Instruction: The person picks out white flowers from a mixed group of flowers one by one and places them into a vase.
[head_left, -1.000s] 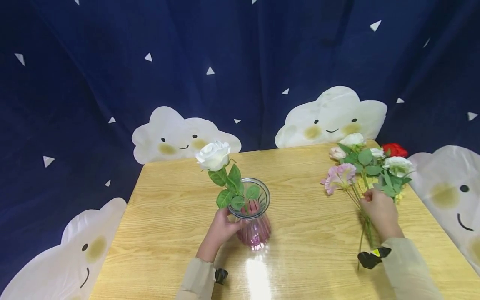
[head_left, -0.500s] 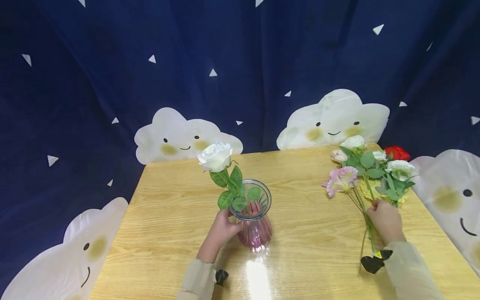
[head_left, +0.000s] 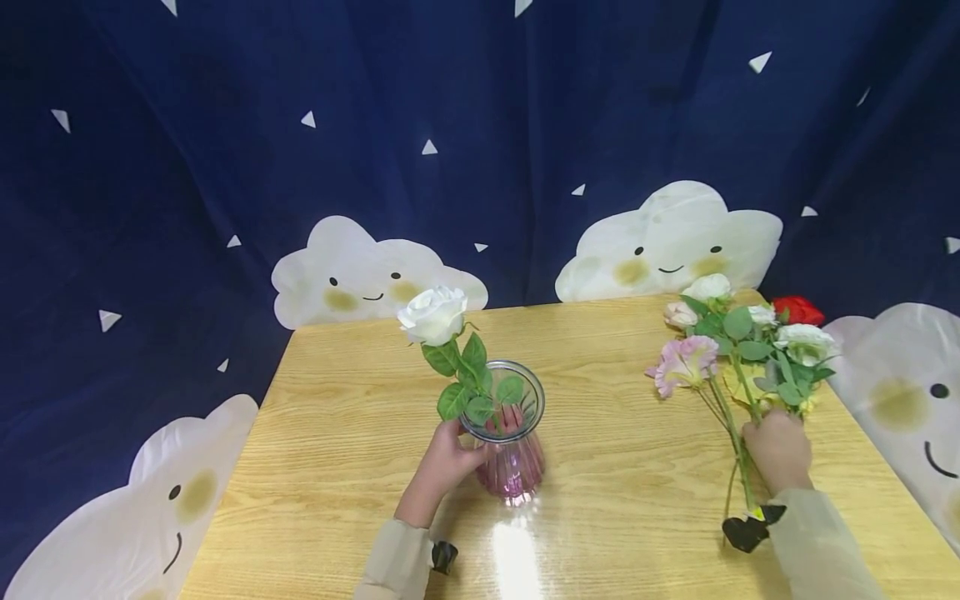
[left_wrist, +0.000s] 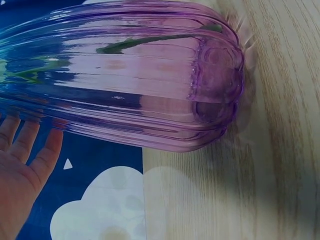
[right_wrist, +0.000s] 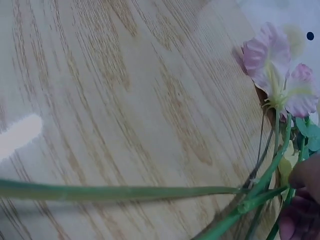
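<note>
My left hand (head_left: 447, 457) grips a clear ribbed glass vase (head_left: 510, 467) tinted pink toward its base, thumb in front and fingers behind the neck. In the left wrist view the fingertips meet the side of the vase (left_wrist: 165, 120). One white rose (head_left: 433, 315) with green leaves leans out over its rim to the left. At the right, my right hand (head_left: 780, 450) is among the green stems (head_left: 738, 454) of a pile of flowers. In the right wrist view, its thumb and fingers (right_wrist: 305, 172) bend close beside a stem; I cannot tell whether they pinch it.
A pink flower (head_left: 684, 363) lies at the pile's left side, white flowers (head_left: 806, 343) and a red flower (head_left: 797, 310) at its right and back. The wooden table (head_left: 360, 392) ends at a dark blue curtain (head_left: 480, 100) with white clouds.
My right hand has moved slightly right and nearer along the stems, while the flowers stay about where they were. My left hand keeps its grip on the vase.
</note>
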